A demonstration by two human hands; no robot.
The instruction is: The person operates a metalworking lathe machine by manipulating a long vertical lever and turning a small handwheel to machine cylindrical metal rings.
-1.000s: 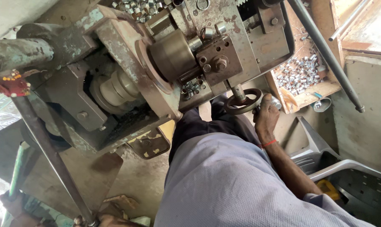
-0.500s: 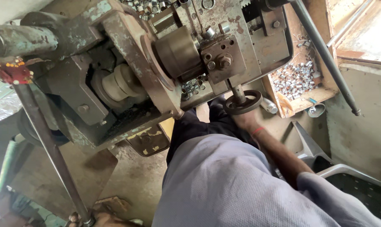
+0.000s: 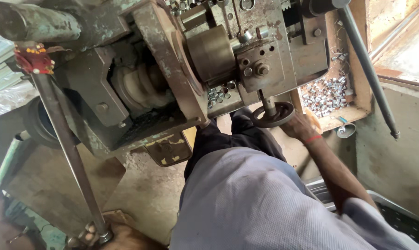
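Observation:
My right hand (image 3: 301, 127), a red thread around its wrist, is closed on the right rim of a small dark handwheel (image 3: 272, 115) under the front of a worn, greasy metal machine (image 3: 172, 69). My left hand (image 3: 124, 237) shows only partly at the bottom edge. It grips the lower end of a long steel lever rod (image 3: 66, 143), which rises to the machine's upper left. A brass-coloured cylinder (image 3: 211, 53) sticks out of the machine above the wheel. My lap, in grey cloth (image 3: 246, 203), fills the lower middle.
A wooden tray (image 3: 343, 121) of several small shiny metal pieces sits right of the machine, a small metal bowl (image 3: 346, 131) below it. A second long rod (image 3: 369, 69) slants down at right. A green pipe (image 3: 6, 162) leans at left and a dark metal crate (image 3: 397, 217) stands at lower right.
My right hand has shifted around the handwheel's rim and stays on it. The view has moved slightly, so the machine sits further right. My left hand remains at the rod's foot.

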